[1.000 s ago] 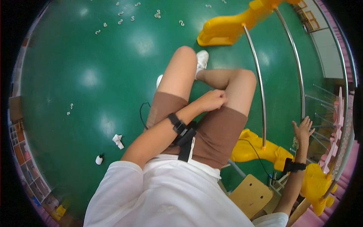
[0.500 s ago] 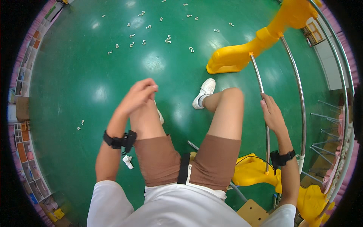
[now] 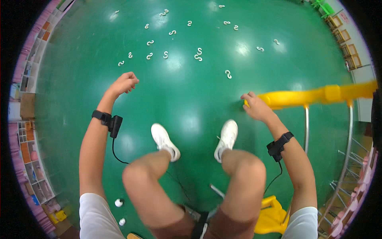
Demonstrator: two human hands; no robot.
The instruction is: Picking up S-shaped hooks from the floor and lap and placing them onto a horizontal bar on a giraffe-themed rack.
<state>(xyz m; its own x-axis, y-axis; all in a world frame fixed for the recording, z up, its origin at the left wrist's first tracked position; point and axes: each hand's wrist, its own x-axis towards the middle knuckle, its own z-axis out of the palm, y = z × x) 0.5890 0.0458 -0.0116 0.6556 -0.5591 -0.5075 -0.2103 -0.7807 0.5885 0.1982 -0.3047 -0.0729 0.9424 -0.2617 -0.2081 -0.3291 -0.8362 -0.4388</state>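
Note:
My left hand (image 3: 124,83) hangs in the air above the green floor (image 3: 187,95), its fingers curled in and nothing showing in them. Out to the right, my right hand (image 3: 258,107) has its fingers bent but apart. It overlaps the end of a yellow plastic frame part (image 3: 294,98); whether it touches that part I cannot tell. Ahead of both hands, several white S-shaped pieces lie scattered on the floor. One S-shaped piece (image 3: 228,74) lies beyond my right hand, and another S-shaped piece (image 3: 121,63) is just past my left.
Metal tubes (image 3: 306,129) run down from the yellow part at the right. Another yellow plastic part (image 3: 272,217) sits by my right thigh. Small white objects (image 3: 118,202) rest at the lower left. Shelves (image 3: 34,159) line the left wall; wooden chairs (image 3: 350,53) stand far right.
Both hands have moved forward, the right one away from the metal tube to the yellow part's end. My view has shifted, and my knees and feet appear lower in it.

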